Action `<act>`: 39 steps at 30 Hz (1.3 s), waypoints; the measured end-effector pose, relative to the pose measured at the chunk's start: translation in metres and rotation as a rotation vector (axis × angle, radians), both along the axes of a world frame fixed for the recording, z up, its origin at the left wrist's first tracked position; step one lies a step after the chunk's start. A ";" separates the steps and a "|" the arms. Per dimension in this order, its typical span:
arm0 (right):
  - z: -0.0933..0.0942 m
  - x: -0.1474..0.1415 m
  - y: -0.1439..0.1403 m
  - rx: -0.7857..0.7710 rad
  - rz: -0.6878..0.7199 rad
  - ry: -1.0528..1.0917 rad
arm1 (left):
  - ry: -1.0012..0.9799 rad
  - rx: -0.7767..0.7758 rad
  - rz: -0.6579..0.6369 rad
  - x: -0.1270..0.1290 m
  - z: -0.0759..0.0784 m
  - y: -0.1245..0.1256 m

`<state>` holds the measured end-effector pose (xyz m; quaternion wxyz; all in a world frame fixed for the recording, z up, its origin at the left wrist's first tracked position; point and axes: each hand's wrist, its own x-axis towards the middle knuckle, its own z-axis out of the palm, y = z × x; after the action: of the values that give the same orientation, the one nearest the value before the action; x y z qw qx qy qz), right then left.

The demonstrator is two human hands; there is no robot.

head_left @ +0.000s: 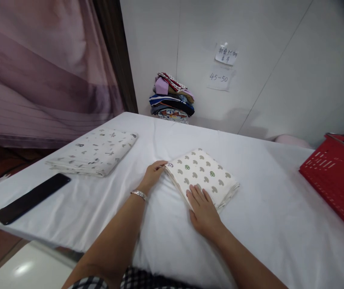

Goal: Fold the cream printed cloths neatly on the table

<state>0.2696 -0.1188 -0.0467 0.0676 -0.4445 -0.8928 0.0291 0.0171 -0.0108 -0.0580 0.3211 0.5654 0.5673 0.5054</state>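
Both hands flat, spread — left hand (153, 173), right hand (203, 208) — on folded cloth (203, 174)

The worktop (265, 188) is covered with a white sheet that hangs over its near-left edge. A folded cloth with green leaf shapes (203, 174) lies near the middle. Another folded cloth with grey prints (95, 151) lies well apart to the left, and a flat black bar (31, 198) rests near the left edge. At the far edge, against the wall, sits a stack of folded coloured fabrics (172, 98). A red basket (337, 176) stands at the right.
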 end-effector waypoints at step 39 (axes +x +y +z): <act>0.002 -0.001 -0.001 0.009 0.012 0.003 | 0.240 -0.017 0.039 0.001 0.000 -0.001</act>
<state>0.2681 -0.1199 -0.0450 0.0709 -0.4388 -0.8954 0.0263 0.0182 -0.0116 -0.0582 0.2460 0.6079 0.6168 0.4354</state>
